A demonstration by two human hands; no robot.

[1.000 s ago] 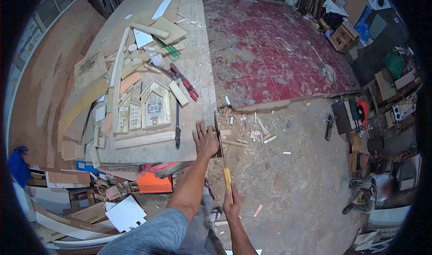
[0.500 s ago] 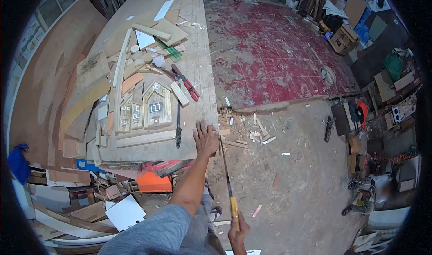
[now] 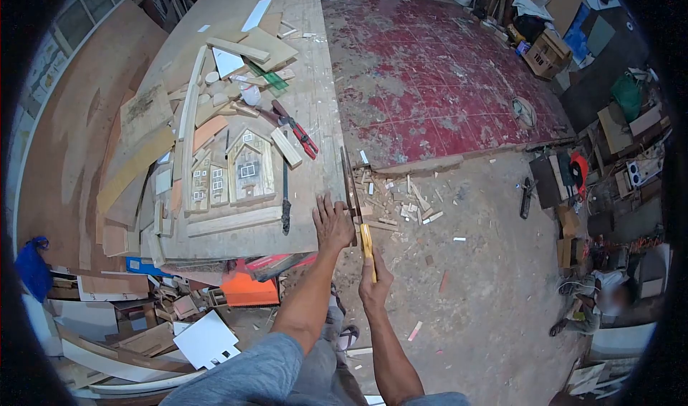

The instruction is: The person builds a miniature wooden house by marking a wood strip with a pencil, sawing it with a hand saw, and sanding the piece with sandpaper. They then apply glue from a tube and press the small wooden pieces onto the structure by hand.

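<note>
My left hand (image 3: 334, 225) lies on the right edge of the wooden worktable (image 3: 236, 248), palm down with its fingers spread. Whatever is under that palm is mostly hidden. In my right hand (image 3: 375, 285) is the yellow handle of a handsaw (image 3: 367, 245). Its narrow blade runs forward along the table edge, close beside my left fingers. Left of my left hand, a dark slim tool (image 3: 285, 209) rests on the table. Small wooden house shapes (image 3: 249, 169) with painted windows stand further left, beside a wooden strip (image 3: 233, 222).
Red-handled pliers (image 3: 304, 141), wood offcuts (image 3: 261, 50) and a green piece (image 3: 275, 81) lie on the table. Scraps (image 3: 412, 198) litter the floor by a raised red floor (image 3: 444, 83). An orange box (image 3: 249, 291) sits below the table. Another person (image 3: 591, 302) is at the right.
My right hand has pushed the saw forward and up, so its handle is now close to the table edge and the blade reaches farther along it. My left hand stays in place.
</note>
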